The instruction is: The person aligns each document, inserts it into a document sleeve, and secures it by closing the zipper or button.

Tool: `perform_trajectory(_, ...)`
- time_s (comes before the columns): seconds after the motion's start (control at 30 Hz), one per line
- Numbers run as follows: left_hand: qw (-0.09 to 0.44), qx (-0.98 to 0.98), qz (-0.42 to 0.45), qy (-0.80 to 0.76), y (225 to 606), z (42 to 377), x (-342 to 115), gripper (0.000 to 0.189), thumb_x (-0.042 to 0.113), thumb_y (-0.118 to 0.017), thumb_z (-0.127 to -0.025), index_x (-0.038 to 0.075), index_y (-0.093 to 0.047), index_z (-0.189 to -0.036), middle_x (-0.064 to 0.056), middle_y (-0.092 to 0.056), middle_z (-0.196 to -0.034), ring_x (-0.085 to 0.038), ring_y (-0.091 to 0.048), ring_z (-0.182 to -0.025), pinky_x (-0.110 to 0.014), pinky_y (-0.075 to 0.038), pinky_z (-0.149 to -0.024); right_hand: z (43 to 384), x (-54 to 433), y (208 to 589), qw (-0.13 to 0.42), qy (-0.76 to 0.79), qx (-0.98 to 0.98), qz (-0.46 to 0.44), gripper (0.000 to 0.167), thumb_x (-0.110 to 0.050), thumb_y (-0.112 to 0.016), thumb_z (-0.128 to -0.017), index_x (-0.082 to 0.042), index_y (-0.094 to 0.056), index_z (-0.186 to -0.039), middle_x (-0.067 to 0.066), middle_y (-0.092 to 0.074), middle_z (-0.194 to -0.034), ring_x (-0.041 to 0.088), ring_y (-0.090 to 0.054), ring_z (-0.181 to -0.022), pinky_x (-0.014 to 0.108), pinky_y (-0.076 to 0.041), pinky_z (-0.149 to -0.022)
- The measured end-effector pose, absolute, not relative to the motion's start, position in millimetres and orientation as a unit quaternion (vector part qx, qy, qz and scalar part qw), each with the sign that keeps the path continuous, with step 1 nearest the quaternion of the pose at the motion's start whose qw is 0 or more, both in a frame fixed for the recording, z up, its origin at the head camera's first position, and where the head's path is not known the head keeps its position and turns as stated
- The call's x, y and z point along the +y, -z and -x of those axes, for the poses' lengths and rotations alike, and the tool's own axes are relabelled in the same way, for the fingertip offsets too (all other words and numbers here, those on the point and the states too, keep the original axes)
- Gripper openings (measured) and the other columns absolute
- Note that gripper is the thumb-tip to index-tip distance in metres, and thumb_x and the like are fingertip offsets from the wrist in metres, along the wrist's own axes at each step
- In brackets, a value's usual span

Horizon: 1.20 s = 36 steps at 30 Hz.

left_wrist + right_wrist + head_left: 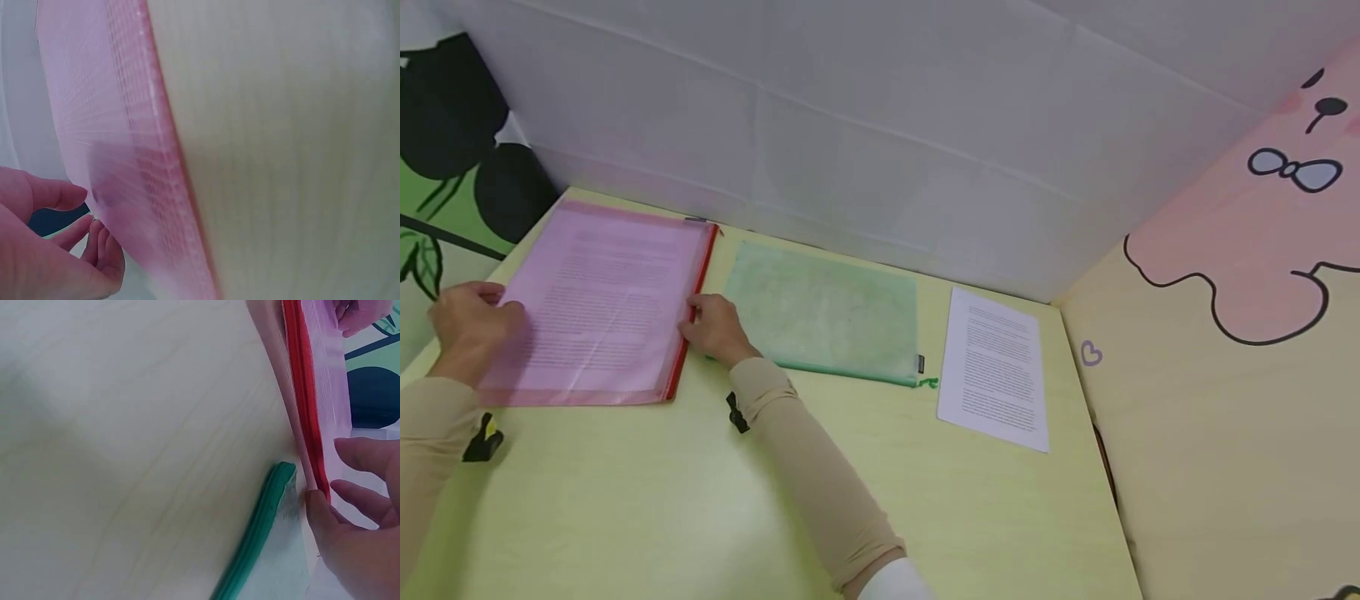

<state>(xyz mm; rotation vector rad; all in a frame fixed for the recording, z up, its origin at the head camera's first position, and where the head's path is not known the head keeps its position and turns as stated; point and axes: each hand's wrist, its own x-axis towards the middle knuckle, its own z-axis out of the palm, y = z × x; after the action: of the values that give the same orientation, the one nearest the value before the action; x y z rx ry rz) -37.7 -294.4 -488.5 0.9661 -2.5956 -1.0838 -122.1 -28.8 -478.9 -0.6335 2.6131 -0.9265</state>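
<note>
A pink translucent zipper pouch [610, 300] with a printed sheet showing through it lies at the left of the table. Its red zipper [305, 394] runs down the right-hand side. My left hand [471, 325] pinches the pouch's left edge, thumb on one side and fingers on the other in the left wrist view. At the opposite side, my right hand [718, 329] grips the zipper edge between thumb and fingers. Just right of that hand is a green mesh zipper pouch [827, 312], lying flat with its green zipper [253, 537] toward me.
A white printed sheet [992, 367] lies right of the green pouch. Behind the pale wooden table [647, 500] rises a white wall covering [850, 125]. A panel with a pink cartoon figure [1262, 275] borders the right side, and a dark and green pattern [445, 125] the left.
</note>
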Motion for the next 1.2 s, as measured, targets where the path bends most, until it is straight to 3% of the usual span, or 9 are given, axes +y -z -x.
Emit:
perform_trajectory(0.2,0.104,-0.873,-0.319,0.355,484,38,-290,0.05,0.01,-0.04,-0.092,-0.023,-0.047,-0.129,-0.041,-0.046,-0.113,-0.059,-0.036,-0.118,-0.062,-0.026,-0.102,120,-19,482,0.108,0.343,0.903,0.233,0.03,-0.014,-0.068,-0.099,-0.008,-0.071,-0.128,0.001,-0.068,-0.112,0.004,-0.051,-0.09,0.01,-0.039,-0.075)
perform_trajectory(0.4,0.121,-0.872,-0.312,0.357,480,38,-278,0.049,0.01,-0.042,-0.094,-0.023,-0.048,-0.129,-0.04,-0.047,-0.112,-0.058,-0.037,-0.117,-0.061,-0.027,-0.096,114,-1,482,0.102,0.385,0.887,0.233,0.027,-0.014,-0.065,-0.101,-0.009,-0.071,-0.127,0.003,-0.063,-0.126,0.01,-0.061,-0.109,0.01,-0.044,-0.084)
perform_trajectory(0.63,0.141,-0.877,-0.277,0.365,471,35,-260,0.046,0.011,-0.046,-0.095,-0.022,-0.054,-0.126,-0.041,-0.054,-0.116,-0.053,-0.048,-0.107,-0.041,-0.034,-0.075,111,23,479,0.106,0.42,0.868,0.244,0.029,-0.012,-0.065,-0.101,-0.004,-0.068,-0.129,0.008,-0.066,-0.125,0.013,-0.062,-0.11,0.01,-0.046,-0.087)
perform_trajectory(0.8,0.158,-0.883,-0.248,0.365,470,38,-244,0.041,0.013,-0.048,-0.095,-0.017,-0.061,-0.121,-0.038,-0.06,-0.112,-0.038,-0.052,-0.09,-0.033,-0.035,-0.068,113,43,477,0.101,0.437,0.859,0.248,0.03,-0.009,-0.065,-0.101,0.001,-0.066,-0.129,0.012,-0.067,-0.125,0.019,-0.064,-0.112,0.014,-0.049,-0.09)
perform_trajectory(0.97,0.147,-0.888,-0.223,0.374,465,42,-225,0.04,0.015,-0.05,-0.097,-0.015,-0.062,-0.122,-0.036,-0.061,-0.112,-0.039,-0.054,-0.094,-0.032,-0.036,-0.069,116,62,475,0.1,0.452,0.853,0.243,0.031,-0.009,-0.065,-0.101,0.003,-0.064,-0.13,0.015,-0.066,-0.127,0.024,-0.064,-0.113,0.017,-0.05,-0.092)
perform_trajectory(1.2,0.148,-0.889,-0.188,0.389,456,47,-198,0.038,0.014,-0.05,-0.099,-0.015,-0.063,-0.12,-0.035,-0.063,-0.111,-0.043,-0.056,-0.1,-0.041,-0.038,-0.077,119,86,472,0.1,0.465,0.846,0.241,0.032,-0.01,-0.064,-0.102,0.003,-0.063,-0.132,0.018,-0.065,-0.129,0.025,-0.063,-0.113,0.018,-0.05,-0.092)
